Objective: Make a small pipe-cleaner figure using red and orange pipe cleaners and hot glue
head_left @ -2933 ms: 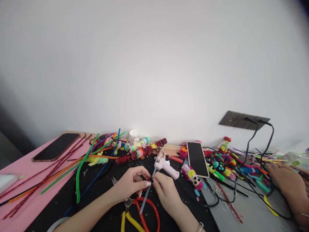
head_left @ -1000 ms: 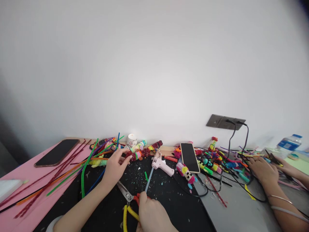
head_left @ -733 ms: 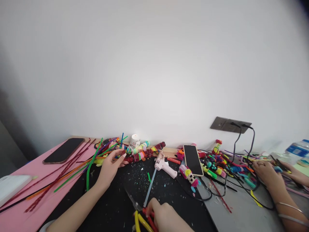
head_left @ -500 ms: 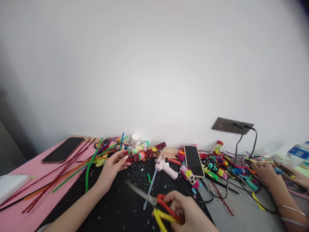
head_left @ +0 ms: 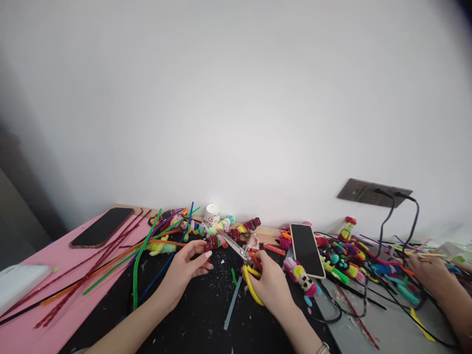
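My left hand (head_left: 190, 268) is closed on one end of a dark red fuzzy pipe-cleaner piece (head_left: 213, 243), with pink and green bands near its other end. In my right hand (head_left: 271, 285) are scissors (head_left: 254, 280) with red and yellow handles. Their metal blades (head_left: 236, 247) point up and left, over the banded part of the piece; whether they touch it I cannot tell. Behind the scissors lies a pale pink hot glue gun (head_left: 252, 241), largely hidden by my right hand. A translucent glue stick (head_left: 233, 305) sticks out toward me.
Loose pipe cleaners (head_left: 136, 265) and a dark phone (head_left: 103, 227) lie left. A paper cup (head_left: 212, 215) stands by the wall. Rightward are a light-framed phone (head_left: 308, 250), a pipe-cleaner doll (head_left: 302, 278), black cables (head_left: 383, 226) and another person's hand (head_left: 431, 273).
My right hand has brought the scissors up and forward from the near edge, to the piece in my left hand. The view has shifted slightly, so things appear displaced.
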Demonstrator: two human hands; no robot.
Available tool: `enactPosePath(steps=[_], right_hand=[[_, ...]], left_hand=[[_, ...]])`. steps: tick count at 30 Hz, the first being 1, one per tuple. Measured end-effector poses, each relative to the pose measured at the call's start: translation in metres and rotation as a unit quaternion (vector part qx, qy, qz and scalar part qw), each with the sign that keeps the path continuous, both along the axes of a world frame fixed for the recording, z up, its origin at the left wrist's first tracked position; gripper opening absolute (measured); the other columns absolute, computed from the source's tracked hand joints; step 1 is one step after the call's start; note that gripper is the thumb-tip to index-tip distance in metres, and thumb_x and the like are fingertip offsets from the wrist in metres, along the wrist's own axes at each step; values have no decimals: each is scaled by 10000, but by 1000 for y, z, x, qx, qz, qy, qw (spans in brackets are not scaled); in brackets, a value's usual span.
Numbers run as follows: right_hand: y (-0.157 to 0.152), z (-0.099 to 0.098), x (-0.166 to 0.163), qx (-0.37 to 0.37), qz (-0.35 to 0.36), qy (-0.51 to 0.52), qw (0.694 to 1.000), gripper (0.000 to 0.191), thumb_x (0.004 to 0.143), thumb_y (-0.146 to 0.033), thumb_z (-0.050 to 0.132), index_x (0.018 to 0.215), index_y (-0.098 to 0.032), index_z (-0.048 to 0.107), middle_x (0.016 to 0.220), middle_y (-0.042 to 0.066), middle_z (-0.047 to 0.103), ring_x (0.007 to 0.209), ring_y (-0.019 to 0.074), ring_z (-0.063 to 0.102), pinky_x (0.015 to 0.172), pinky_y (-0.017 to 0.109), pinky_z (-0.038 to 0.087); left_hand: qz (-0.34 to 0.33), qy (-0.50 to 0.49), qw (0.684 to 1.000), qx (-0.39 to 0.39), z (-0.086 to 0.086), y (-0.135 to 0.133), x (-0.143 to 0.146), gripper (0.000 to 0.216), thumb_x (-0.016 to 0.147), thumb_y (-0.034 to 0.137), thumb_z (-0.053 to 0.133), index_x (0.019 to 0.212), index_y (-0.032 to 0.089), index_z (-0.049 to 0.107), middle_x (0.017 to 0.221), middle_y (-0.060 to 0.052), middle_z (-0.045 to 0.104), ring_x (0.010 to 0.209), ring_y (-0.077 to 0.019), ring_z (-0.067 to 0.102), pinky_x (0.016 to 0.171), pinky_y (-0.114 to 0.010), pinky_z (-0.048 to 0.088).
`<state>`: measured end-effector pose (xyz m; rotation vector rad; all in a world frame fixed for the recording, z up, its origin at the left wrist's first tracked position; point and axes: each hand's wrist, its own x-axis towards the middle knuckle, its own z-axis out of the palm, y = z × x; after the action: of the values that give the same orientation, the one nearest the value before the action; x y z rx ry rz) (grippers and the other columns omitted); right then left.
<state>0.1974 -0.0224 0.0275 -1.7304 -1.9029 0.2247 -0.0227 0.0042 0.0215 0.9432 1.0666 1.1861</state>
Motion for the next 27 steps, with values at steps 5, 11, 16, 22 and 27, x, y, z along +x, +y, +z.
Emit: enactPosePath(steps=[5,11,16,22,27], right_hand=[[-10,-8,1,-17,20,14,1000,352,752,-258,614,1070,-185,480,997,72,633,887,250,611,725,307,441],[-11,-8,2,-18,53,21,998,353,689,-196,652,1017,-192,521,1033,61,614,947,244,591,787,325,457],[-8,-12,1,4,87,28,996,293,673,-178,685,933,-196,552,952,38,616,861,215,594,763,309,471],[-7,-17,0,13,95,42,994,281,676,-184,697,917,-189,551,926,41,625,824,208,590,735,303,475],[-8,-19,-1,4,96,59,994,297,663,-183,707,919,-188,555,913,41,638,812,211,596,728,304,474]], left_hand=[[8,66,996,68,-5,0,3,367,716,367,702,983,199,514,881,23,567,586,-128,671,559,-259,526],[20,67,992,103,-7,-1,2,330,717,322,676,954,214,472,838,40,568,601,-158,692,549,-272,526],[13,59,994,91,-9,-1,1,311,680,256,654,905,225,441,837,43,591,637,-174,704,548,-264,519],[-12,60,994,85,-9,-5,3,312,678,256,682,881,223,448,882,30,604,652,-179,711,548,-259,515],[-32,87,992,85,-5,-9,5,306,647,228,729,834,212,487,780,45,646,589,-144,668,550,-244,501]])
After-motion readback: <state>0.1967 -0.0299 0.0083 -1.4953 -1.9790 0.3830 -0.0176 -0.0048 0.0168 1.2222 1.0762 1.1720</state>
